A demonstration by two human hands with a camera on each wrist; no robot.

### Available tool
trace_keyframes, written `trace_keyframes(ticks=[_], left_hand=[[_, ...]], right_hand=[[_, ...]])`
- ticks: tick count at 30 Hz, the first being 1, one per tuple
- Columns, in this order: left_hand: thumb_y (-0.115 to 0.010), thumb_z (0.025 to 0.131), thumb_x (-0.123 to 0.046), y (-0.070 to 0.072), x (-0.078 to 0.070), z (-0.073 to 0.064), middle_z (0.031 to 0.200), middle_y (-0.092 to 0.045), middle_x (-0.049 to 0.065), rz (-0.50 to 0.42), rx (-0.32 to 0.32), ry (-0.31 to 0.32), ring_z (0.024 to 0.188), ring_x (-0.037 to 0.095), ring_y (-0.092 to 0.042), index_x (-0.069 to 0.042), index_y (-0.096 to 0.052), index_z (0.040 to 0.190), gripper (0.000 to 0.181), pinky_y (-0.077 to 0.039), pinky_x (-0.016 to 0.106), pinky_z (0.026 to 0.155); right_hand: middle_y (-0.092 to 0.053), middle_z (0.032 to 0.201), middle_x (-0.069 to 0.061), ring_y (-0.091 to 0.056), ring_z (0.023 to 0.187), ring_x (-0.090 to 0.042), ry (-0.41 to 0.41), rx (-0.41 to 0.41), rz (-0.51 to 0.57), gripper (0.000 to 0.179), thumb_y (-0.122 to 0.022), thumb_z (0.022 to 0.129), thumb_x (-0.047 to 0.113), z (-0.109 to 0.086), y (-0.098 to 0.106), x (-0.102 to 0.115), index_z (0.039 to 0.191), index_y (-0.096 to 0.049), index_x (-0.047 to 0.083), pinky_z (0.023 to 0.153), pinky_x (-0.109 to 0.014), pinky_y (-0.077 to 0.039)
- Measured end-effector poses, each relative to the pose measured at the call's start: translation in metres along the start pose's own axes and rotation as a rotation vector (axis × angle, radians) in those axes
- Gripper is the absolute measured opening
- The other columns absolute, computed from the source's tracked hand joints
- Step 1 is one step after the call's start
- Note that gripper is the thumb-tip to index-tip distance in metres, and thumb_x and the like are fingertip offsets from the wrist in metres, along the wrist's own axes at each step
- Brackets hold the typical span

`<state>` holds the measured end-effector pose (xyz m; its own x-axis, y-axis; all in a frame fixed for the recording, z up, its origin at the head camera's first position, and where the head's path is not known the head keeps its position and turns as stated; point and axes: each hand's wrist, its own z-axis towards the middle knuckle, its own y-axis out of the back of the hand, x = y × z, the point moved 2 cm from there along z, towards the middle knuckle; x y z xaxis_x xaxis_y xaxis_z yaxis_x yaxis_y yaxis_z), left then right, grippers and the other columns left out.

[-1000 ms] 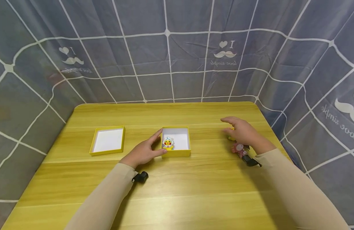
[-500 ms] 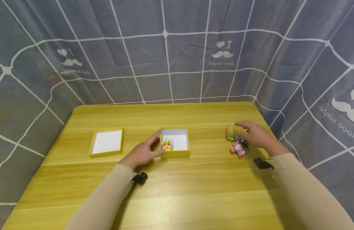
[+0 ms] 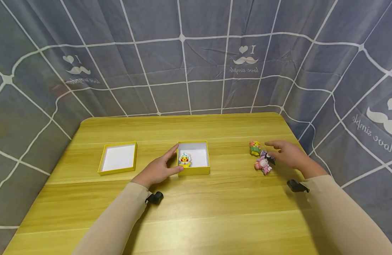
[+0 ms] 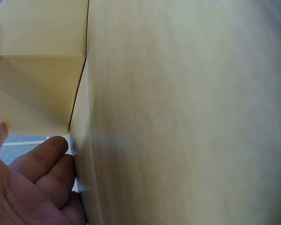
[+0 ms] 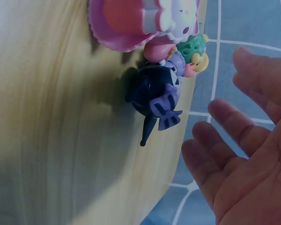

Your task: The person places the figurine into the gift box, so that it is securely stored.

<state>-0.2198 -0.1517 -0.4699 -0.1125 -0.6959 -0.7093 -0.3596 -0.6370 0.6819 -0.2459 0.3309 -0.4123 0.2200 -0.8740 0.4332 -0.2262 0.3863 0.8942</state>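
Note:
My left hand (image 3: 159, 168) holds the yellow open box (image 3: 194, 170) at its left side, thumb by the front corner and forefinger by the back one; its other fingers show below the box wall (image 4: 33, 93) in the left wrist view. Inside the box, at the left, sits a yellow toy figurine (image 3: 185, 160) with a white hood. My right hand (image 3: 288, 154) hovers with spread fingers and holds nothing. Just left of it cluster a green-and-yellow figurine (image 3: 255, 148), a black-and-purple figurine (image 5: 152, 91) and a pink figurine (image 5: 126, 21).
The yellow box lid (image 3: 119, 157) lies with its white inside up, at the left of the wooden table (image 3: 196, 212). A grey checked curtain (image 3: 164, 63) hangs behind the table and along its sides.
My right hand has drawn back to the right, off the cluster of figurines, which now shows in full. My left hand stays at the box.

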Motion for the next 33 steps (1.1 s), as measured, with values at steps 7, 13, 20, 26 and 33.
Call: trace_keyframes(ticks=[7, 13, 20, 26, 33], left_hand=[[-0.071, 0.093, -0.066, 0.001, -0.002, 0.000, 0.171, -0.035, 0.006, -0.006, 0.002, -0.003, 0.157, 0.039, -0.034, -0.052, -0.009, 0.166, 0.097, -0.031, 0.064, 0.124], [-0.070, 0.092, -0.068, 0.002, -0.002, -0.001, 0.173, -0.032, 0.005, -0.004, 0.001, -0.002, 0.157, 0.041, -0.034, -0.053, -0.008, 0.166, 0.097, -0.032, 0.065, 0.124], [-0.068, 0.091, -0.072, 0.000, 0.002, -0.001, 0.171, -0.035, 0.004, -0.001, 0.003, 0.003, 0.156, 0.039, -0.036, -0.059, -0.007, 0.163, 0.096, -0.033, 0.063, 0.124], [-0.068, 0.089, -0.074, 0.000, 0.002, -0.001, 0.171, -0.036, 0.005, -0.005, -0.002, -0.007, 0.156, 0.039, -0.036, -0.058, -0.008, 0.164, 0.097, -0.033, 0.064, 0.123], [-0.068, 0.090, -0.073, 0.000, 0.001, -0.001, 0.172, -0.034, 0.005, -0.002, 0.000, -0.008, 0.156, 0.040, -0.036, -0.054, -0.009, 0.165, 0.097, -0.034, 0.064, 0.123]], right_hand=[[-0.064, 0.140, -0.030, -0.061, 0.125, -0.052, 0.058, 0.004, 0.031, 0.046, -0.069, 0.103, 0.018, -0.005, -0.004, -0.002, 0.143, -0.063, -0.001, 0.101, -0.065, -0.051], [-0.074, 0.125, -0.023, -0.069, 0.112, -0.038, 0.131, 0.008, 0.045, 0.044, -0.076, 0.096, 0.012, -0.008, -0.011, 0.000, 0.136, -0.068, -0.004, 0.094, -0.053, -0.055], [-0.071, 0.131, -0.025, -0.066, 0.119, -0.042, 0.139, 0.074, 0.080, 0.044, -0.077, 0.095, 0.012, -0.009, -0.020, 0.002, 0.134, -0.069, -0.005, 0.099, -0.054, -0.054], [-0.068, 0.130, -0.027, -0.065, 0.119, -0.044, 0.146, 0.085, 0.056, 0.040, -0.076, 0.094, 0.009, -0.010, -0.023, 0.001, 0.131, -0.071, -0.004, 0.100, -0.056, -0.053], [-0.069, 0.122, -0.025, -0.065, 0.111, -0.038, 0.163, 0.094, 0.054, 0.038, -0.077, 0.093, 0.006, -0.008, -0.026, 0.001, 0.129, -0.071, -0.005, 0.094, -0.051, -0.055]])
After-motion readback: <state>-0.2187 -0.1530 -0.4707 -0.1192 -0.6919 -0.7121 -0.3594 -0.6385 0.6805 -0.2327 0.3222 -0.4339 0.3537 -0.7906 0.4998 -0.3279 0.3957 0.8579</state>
